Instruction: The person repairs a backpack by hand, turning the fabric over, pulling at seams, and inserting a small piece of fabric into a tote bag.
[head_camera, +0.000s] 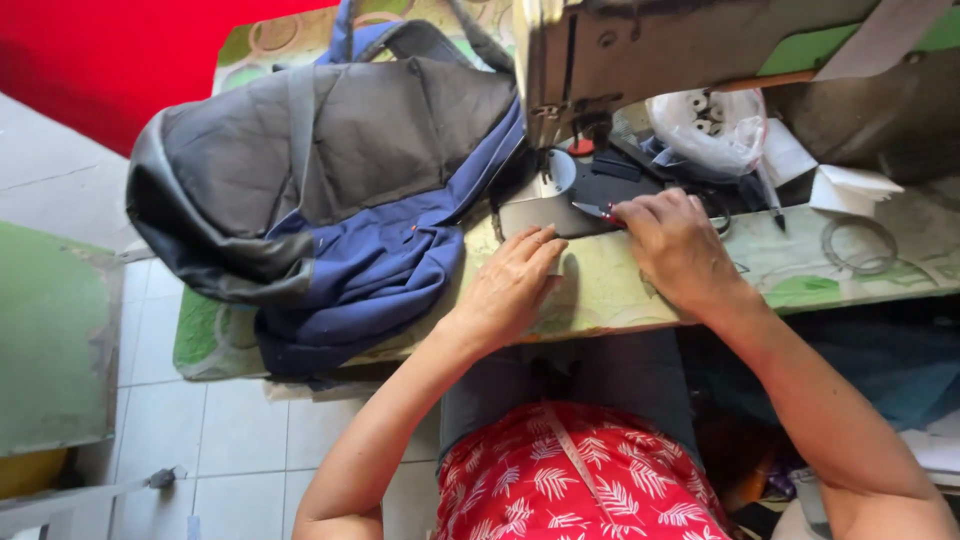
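Two hands: both were at the bed of the old grey industrial sewing machine (640, 50), on the green-patterned covered table (800, 290).
Right hand: the right hand (675, 245) was curled with its fingers together, pinching small red-handled thread snips (598, 211); the blades pointed away from the fingertips toward the needle area.
Left hand: the left hand (510, 285) lay flat and empty, fingers close together, its fingertips resting on the near edge of the grey fabric piece (540, 212) on the machine bed.
Work item: the large grey-and-blue padded fabric backpack (330, 190) lay bunched on the table, beyond and to the outer side of the left hand; one edge ran toward the presser foot, just ahead of both sets of fingertips.
Stage, judged: the bag appeared assembled for the most part, with panels and straps (400, 30) already joined. Snips in hand at the needle suggested a seam run was finished and thread trimming was in progress.
Remaining, judged: whether further seams were outstanding could not be told; the needle area was partly hidden by the right hand.
Beyond right hand: a translucent plastic bag of small bobbins (710, 125), white folded paper scraps (850, 185) and a clear tape ring (860, 245) lay on the table.
Near body: a red leaf-print garment (590, 480) covered the lap, below both wrists.
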